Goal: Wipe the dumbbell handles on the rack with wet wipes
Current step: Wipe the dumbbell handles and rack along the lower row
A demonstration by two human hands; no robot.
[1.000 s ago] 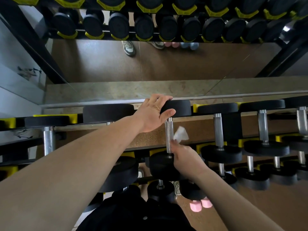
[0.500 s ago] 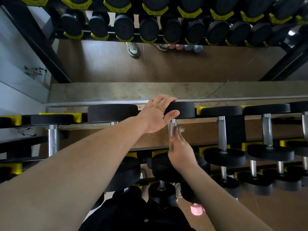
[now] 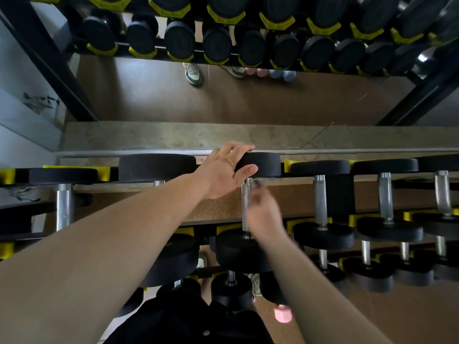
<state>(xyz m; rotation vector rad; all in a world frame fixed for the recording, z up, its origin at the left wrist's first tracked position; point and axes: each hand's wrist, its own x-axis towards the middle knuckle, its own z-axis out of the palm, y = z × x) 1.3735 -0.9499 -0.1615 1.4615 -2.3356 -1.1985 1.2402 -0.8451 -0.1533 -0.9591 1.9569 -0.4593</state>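
Since the rack [image 3: 289, 165] carries rows of black dumbbells, the one in work is the dumbbell [image 3: 242, 249] lying directly under both hands. The left hand [image 3: 223, 171] clamps its far head, with fingers curled over the rim and the thumb on the near face. The right hand [image 3: 263, 211] sits just nearer than the left, against the right side of the steel handle [image 3: 246, 207]. It is motion-blurred, so I cannot tell how far closed it is or whether it holds the wet wipe, which I can't make out.

Handling: the dumbbell looks heavy and rigid, with grippy rubber heads. It may roll in its cradle, so steadying it at a head makes sense. The handle is hard, knurled metal that could snag a thin wipe, so wrap the wipe round mid-shaft, between the heads. The wipe itself is probably soft, light and easy to tear.
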